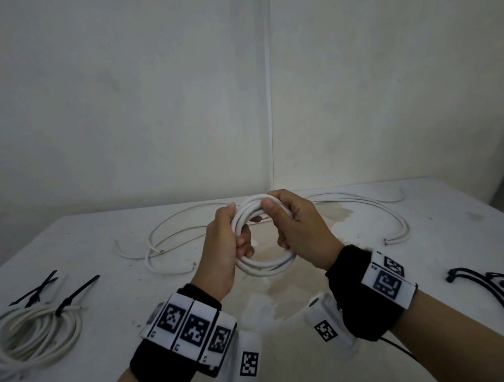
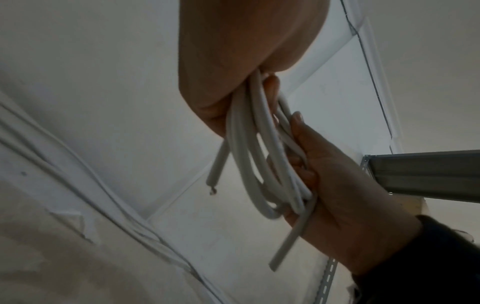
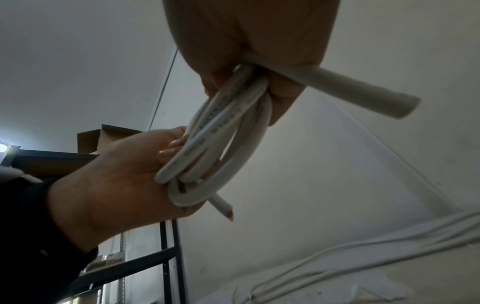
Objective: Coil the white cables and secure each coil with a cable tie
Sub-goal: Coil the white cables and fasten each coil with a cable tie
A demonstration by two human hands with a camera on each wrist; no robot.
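I am holding the white cable coil [image 1: 266, 264] above the table [image 1: 418, 242], my left hand [image 1: 223, 249] gripping its left side, my right hand [image 1: 298, 229] gripping its top right.

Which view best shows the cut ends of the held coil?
Left wrist: both cut ends of the held coil hang free and unobstructed. Right wrist shows both too, one partly tucked behind the loops. Head shows only the loops; the ends are hidden.

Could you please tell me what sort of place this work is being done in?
Probably a storeroom or workshop corner: a bare white table against plain walls, metal shelving carrying a cardboard box, and loose white cables spread out.
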